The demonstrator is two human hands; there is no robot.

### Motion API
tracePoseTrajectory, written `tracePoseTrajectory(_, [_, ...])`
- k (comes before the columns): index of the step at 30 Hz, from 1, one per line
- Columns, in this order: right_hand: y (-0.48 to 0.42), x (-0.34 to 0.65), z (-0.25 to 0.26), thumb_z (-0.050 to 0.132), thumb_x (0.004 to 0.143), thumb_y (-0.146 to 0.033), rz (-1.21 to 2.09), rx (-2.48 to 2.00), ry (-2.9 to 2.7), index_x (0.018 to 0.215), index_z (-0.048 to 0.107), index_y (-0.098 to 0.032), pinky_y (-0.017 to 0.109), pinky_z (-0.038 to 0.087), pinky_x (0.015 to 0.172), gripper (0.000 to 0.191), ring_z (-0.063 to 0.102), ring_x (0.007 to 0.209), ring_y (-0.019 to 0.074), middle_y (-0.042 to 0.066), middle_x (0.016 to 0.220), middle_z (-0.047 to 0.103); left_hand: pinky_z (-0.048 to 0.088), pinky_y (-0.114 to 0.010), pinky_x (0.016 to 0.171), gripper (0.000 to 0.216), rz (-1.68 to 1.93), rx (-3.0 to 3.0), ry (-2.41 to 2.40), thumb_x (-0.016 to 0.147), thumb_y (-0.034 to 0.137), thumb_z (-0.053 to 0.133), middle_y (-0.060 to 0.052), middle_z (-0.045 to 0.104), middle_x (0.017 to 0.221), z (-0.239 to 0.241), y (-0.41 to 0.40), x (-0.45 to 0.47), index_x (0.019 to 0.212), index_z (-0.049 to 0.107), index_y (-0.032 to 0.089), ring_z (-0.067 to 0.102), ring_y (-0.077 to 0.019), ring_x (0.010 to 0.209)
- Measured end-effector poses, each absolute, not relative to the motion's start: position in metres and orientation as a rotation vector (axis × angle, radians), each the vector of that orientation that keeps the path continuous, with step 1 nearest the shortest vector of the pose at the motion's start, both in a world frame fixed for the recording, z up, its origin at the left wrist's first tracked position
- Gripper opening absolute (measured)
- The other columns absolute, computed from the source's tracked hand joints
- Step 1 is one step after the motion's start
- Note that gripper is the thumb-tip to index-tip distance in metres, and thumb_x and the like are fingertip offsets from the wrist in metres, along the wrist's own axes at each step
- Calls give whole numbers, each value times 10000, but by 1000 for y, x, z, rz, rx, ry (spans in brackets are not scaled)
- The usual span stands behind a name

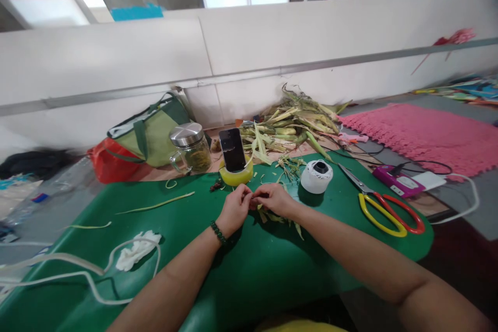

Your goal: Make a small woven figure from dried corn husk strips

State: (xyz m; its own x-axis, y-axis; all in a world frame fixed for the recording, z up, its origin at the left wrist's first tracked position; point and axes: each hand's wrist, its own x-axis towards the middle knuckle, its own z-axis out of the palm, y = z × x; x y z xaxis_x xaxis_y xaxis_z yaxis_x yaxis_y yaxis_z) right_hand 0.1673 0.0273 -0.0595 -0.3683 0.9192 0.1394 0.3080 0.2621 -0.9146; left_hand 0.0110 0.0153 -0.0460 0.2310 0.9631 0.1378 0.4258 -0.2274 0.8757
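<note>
My left hand [236, 206], with a dark green bead bracelet [218, 232] at its wrist, is closed in a pinch. My right hand [277, 200] pinches just beside it, and the fingertips nearly meet. Something small and dark shows between them, too small to name. Pale green husk strips [272, 216] lie under my right hand on the green mat [241, 270]. Just beyond my hands a phone [233, 149] leans upright in a yellow tape roll [236, 174]. Small dark red pieces [216, 185] lie left of the roll.
A corn husk pile [299, 116] lies at the back. Right are a white round container [316, 176], large scissors [383, 207] and a purple power strip [399, 180]. Left are a glass mug [194, 153], a bag [155, 135], crumpled tissue [138, 250] and a white cable [89, 275].
</note>
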Motion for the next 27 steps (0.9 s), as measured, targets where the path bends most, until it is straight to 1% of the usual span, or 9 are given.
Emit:
tracePoseTrajectory(3, [27,167,-60,573,722,-107,979,-1075,-1909,674,673,-162,235,440,655,124,589,685,142,17,696,669,462,-248,519,127,926,1714,1272,805,269,487,18,583,584,-44,15,12,702,473,196,607,-146,542])
tracePoseTrajectory(5, [27,168,-59,567,746,-131,952,-1049,-1946,670,653,-162,236,435,657,120,577,682,138,15,687,653,467,-247,508,108,923,1646,1254,803,267,483,24,579,569,-44,16,12,723,471,196,607,-145,527])
tracePoseTrajectory(8, [28,169,-58,546,784,-195,1032,-1059,-1936,660,614,-163,218,413,565,145,530,562,112,-9,613,592,486,-249,520,74,898,1520,1188,785,252,507,38,582,567,-45,16,12,808,469,194,611,-140,518])
tracePoseTrajectory(12, [30,171,-56,527,778,-222,1189,-1136,-1850,663,569,-171,196,354,442,132,459,416,82,-50,522,497,518,-266,579,162,889,1491,1154,729,209,580,43,560,621,-46,16,10,860,489,184,607,-133,577])
tracePoseTrajectory(15, [31,172,-55,537,756,-227,1220,-1170,-1848,649,558,-172,190,335,413,122,453,387,82,-62,477,460,492,-245,565,175,915,1680,1240,718,140,570,30,563,664,-47,15,9,884,534,183,579,-131,607])
tracePoseTrajectory(19, [32,173,-54,542,728,-229,1298,-1199,-1812,646,560,-170,192,341,393,103,450,369,79,-60,489,476,446,-247,615,246,864,2060,1353,746,90,556,7,640,738,-45,12,7,960,574,209,587,-144,673])
tracePoseTrajectory(21, [32,174,-54,547,723,-245,1340,-1197,-1790,638,559,-171,191,337,387,113,444,365,77,-62,486,475,439,-261,647,222,818,2181,1375,765,85,549,-4,661,757,-45,10,7,943,597,208,590,-154,698])
tracePoseTrajectory(24, [32,174,-52,567,720,-285,1367,-1195,-1773,637,562,-173,188,320,380,139,438,361,79,-73,448,446,440,-275,680,155,800,2264,1389,779,79,536,-27,672,765,-46,11,6,824,635,189,587,-162,719])
tracePoseTrajectory(27, [31,176,-49,578,720,-309,1370,-1186,-1761,637,559,-170,187,311,379,164,443,364,76,-71,459,456,445,-283,710,164,826,2251,1377,784,92,525,-38,679,773,-47,14,6,768,658,187,583,-167,749])
